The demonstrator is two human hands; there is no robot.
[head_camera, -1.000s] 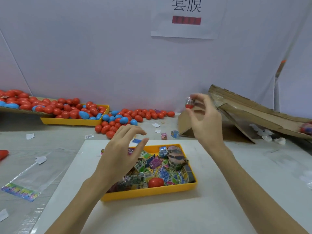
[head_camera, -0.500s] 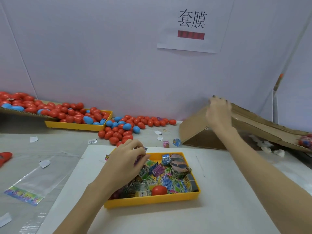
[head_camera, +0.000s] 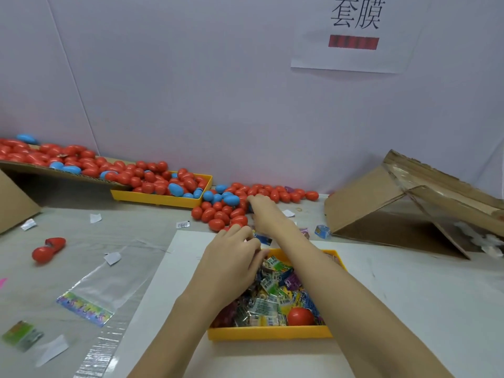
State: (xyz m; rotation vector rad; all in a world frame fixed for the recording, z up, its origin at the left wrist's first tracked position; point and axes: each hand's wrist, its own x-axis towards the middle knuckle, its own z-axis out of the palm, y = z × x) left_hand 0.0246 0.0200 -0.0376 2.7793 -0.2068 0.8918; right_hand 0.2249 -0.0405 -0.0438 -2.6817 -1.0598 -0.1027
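A yellow tray (head_camera: 272, 332) on a white board holds several small colourful packets (head_camera: 272, 296) and one red egg (head_camera: 300, 316). My left hand (head_camera: 231, 260) is over the tray's far left corner, fingers curled and pinching among the packets. My right hand (head_camera: 263, 211) reaches across the tray to the loose pile of red and blue plastic eggs (head_camera: 226, 211) by the wall. Its fingertips lie on the eggs, and its grip is hidden from me.
A second yellow tray (head_camera: 161, 199) and a cardboard ramp (head_camera: 68, 173) at the back left are heaped with eggs. A folded cardboard chute (head_camera: 403, 203) stands on the right. A clear bag (head_camera: 103, 285), an opened red egg (head_camera: 47, 249) and paper scraps lie on the left.
My right hand left the cardboard chute, where it held a small capsule a second ago, and swung left to the egg pile. My left hand dropped into the tray and curled.
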